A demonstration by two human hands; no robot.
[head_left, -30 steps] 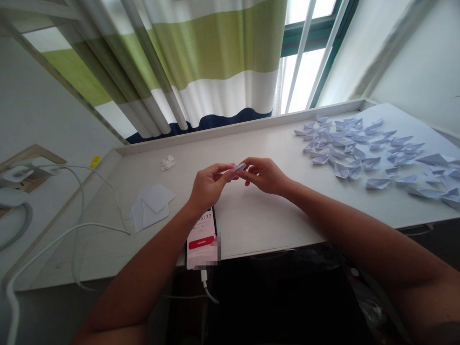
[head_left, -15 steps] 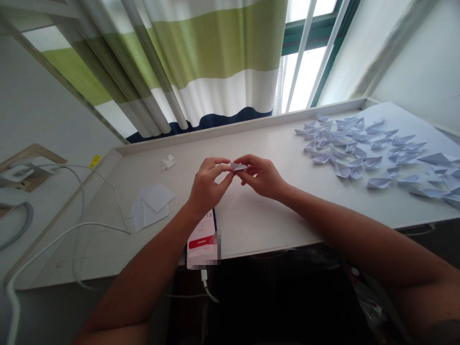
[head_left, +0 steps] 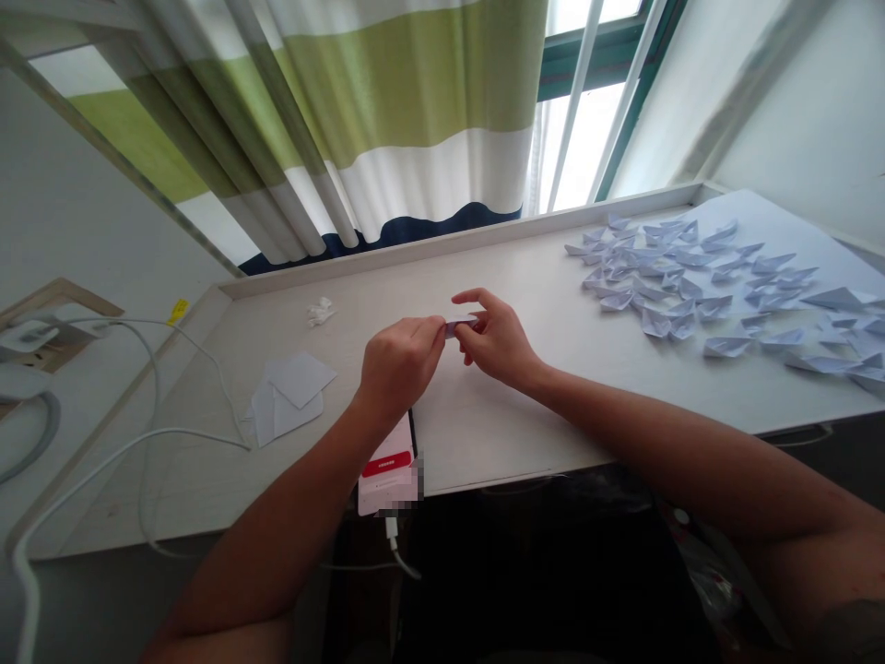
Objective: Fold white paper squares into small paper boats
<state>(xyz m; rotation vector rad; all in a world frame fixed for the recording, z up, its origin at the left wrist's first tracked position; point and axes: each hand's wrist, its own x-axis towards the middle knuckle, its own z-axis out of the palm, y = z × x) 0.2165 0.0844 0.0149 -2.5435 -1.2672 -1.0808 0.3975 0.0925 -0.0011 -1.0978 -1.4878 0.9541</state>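
Observation:
Between my two hands, above the white table (head_left: 498,433), is a small piece of folded white paper (head_left: 459,323). My left hand (head_left: 405,360) pinches its left end between thumb and fingers. At the other end, my right hand (head_left: 499,339) grips it with the thumb and bent fingers, while the index finger is lifted and stretched to the left. Fingers cover much of the paper, so its full shape is hidden. Many folded paper boats (head_left: 681,277) lie spread over the right part of the table.
Flat sheets of white paper (head_left: 299,380) lie left of my hands, with a crumpled white tissue (head_left: 320,312) behind. A phone (head_left: 388,470) with a plugged-in cable rests at the front edge. White cables (head_left: 186,433) run across the left side. A curtain (head_left: 415,83) hangs behind.
My left fingers have closed together on the paper's left end. My right index finger has lifted off the paper. The view has shifted slightly.

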